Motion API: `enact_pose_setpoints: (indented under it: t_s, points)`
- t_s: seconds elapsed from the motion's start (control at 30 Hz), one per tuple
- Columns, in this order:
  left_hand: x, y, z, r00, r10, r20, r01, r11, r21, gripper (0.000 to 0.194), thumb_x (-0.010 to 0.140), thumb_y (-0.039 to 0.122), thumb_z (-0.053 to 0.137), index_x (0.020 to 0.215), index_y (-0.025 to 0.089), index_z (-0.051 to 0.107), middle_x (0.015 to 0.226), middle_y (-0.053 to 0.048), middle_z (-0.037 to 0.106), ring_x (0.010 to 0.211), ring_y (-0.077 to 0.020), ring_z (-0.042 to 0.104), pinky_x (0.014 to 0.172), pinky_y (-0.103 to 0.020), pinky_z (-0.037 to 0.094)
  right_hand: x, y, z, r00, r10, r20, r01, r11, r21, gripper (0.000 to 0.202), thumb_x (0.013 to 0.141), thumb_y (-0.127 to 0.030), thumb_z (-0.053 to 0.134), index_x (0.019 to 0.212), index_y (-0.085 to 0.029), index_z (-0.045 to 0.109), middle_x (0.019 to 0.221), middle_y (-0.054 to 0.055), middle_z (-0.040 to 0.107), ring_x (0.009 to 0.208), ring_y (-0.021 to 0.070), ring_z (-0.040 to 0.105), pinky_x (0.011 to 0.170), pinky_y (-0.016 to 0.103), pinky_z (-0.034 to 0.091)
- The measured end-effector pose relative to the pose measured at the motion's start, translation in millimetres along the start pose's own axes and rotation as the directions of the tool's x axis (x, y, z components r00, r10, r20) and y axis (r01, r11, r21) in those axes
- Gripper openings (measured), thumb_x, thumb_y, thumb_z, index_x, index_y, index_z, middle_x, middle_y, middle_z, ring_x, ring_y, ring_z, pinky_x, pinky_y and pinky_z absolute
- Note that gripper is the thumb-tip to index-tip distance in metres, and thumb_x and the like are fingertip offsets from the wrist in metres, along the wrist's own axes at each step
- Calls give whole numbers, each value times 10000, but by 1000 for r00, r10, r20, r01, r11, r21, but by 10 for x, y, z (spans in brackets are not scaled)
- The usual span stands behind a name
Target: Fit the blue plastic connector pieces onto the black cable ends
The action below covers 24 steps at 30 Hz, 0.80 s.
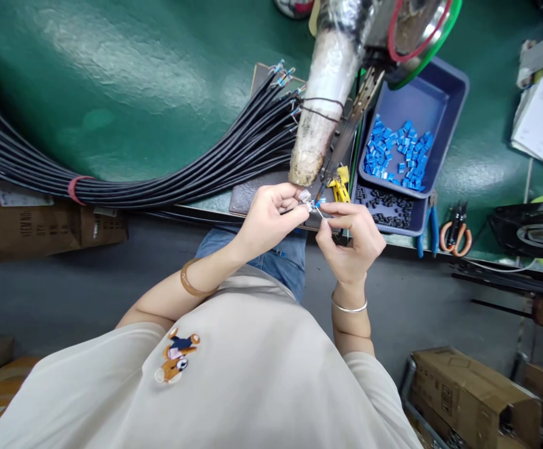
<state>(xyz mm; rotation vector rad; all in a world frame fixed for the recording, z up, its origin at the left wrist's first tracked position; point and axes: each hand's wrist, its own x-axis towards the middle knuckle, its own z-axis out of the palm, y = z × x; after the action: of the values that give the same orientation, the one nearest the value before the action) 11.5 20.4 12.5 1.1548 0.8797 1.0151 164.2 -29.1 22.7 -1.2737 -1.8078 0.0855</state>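
Note:
My left hand [273, 215] is closed in a pinch around a small whitish piece [305, 196] at the table's front edge. Just right of it, my right hand [353, 237] pinches a thin white wire [319, 212]. Between my fingertips is a small blue connector [317, 203], and the tip of a soldering iron [346, 140] comes down onto or very near it. A taped white nozzle [315, 118] hangs directly above my left fingers. Behind my right fingers lies a yellow tool [341, 184].
Bundled black cables [182, 187] cross the green table [126, 62] at left. At right are a bin [444, 93] of blue connectors, a tray of small black parts [383, 206], blue-handled pliers [434, 227], orange-handled cutters [456, 240] and a black fan [533, 231]. Cardboard boxes [467, 393] stand below.

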Motion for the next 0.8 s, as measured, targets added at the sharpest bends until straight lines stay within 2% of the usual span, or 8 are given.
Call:
enact_pose_setpoints:
  t_s: [0.13,0.37,0.57,0.8]
  points:
    - [-1,18,16,1000,-7,-4,7,1000,-5,131,734,106,630,638,154,554,522,62,315,484,-39,278,474,-202,241,10,-11,-1,1000,10,-11,-10,1000,5,150,803,-97,647,808,-234,586,926,14,733,856,160,691,771,343,565]
    - [3,41,23,1000,5,6,-5,1000,-1,132,730,97,597,633,151,525,548,61,298,500,-39,272,486,-204,225,21,-40,-1,1000,7,-22,-6,1000,8,188,762,-54,674,797,-221,594,945,18,732,853,152,692,762,311,577]
    - [8,13,23,1000,4,30,-5,1000,16,197,750,100,564,608,162,441,547,65,279,512,-40,239,490,-212,204,14,-19,21,1000,8,-23,-8,1000,5,193,757,-48,680,795,-216,593,896,10,734,827,144,690,753,299,572]
    - [-6,43,21,999,39,36,-41,998,56,134,756,111,548,648,158,487,549,68,260,513,-44,246,486,-214,206,49,-50,-4,999,-1,-32,0,1000,-22,204,750,-42,698,812,-221,624,903,13,732,820,146,695,745,291,573]
